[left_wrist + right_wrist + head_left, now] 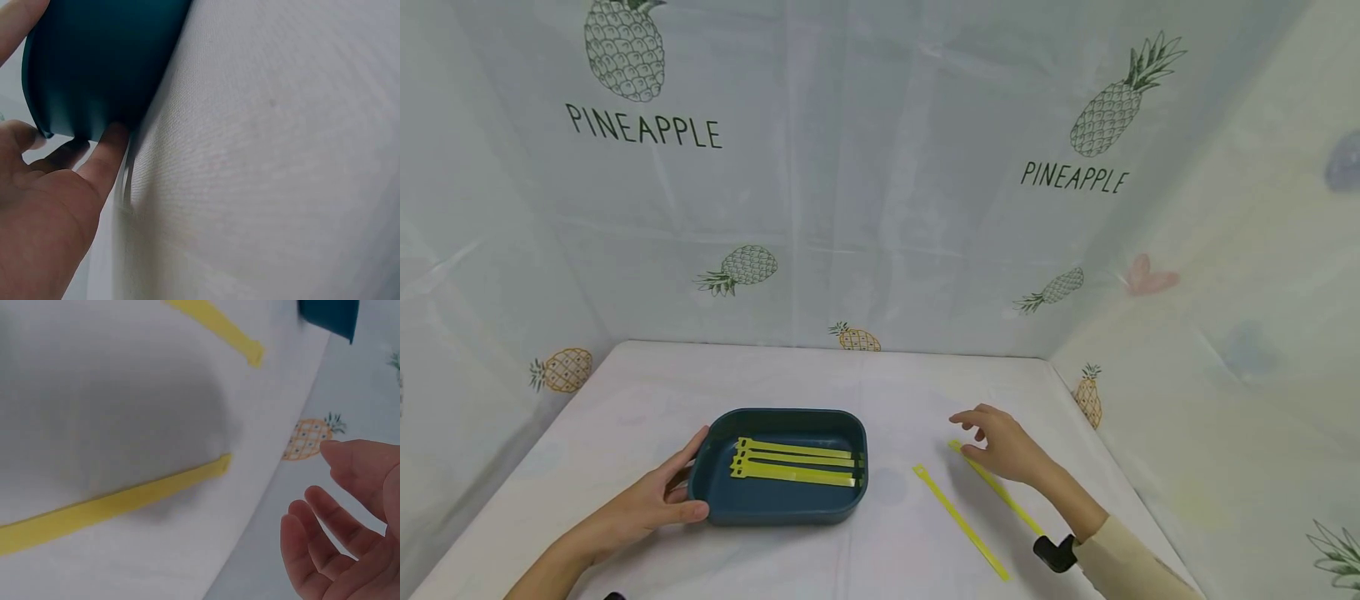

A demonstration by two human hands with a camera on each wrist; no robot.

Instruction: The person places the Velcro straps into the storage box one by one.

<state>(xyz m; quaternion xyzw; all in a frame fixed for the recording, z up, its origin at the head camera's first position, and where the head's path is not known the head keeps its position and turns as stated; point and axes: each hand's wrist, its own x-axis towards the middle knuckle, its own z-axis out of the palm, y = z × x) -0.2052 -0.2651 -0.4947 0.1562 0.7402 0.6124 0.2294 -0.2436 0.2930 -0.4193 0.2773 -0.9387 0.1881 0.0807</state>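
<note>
A dark teal rectangular tray (775, 515) stands on the table, with several yellow cable ties (793, 474) lying side by side in it. My left hand (651, 500) holds the tray's left end, thumb at the near corner and fingers along the side wall. In the left wrist view, fingertips touch the tray's outer wall (100, 69). Right of the tray, two flat yellow cable ties lie apart: one nearer the tray (961, 522), the other (125, 501) below my right hand (1006, 448). That hand hovers with loosely bent, parted fingers and holds nothing.
A white cloth covers the table (880, 383). Pineapple-printed sheeting (865, 183) hangs behind it and along both sides. A black wrist device (1055, 553) sits on the right wrist, and a small dark object (614, 596) shows at the bottom edge.
</note>
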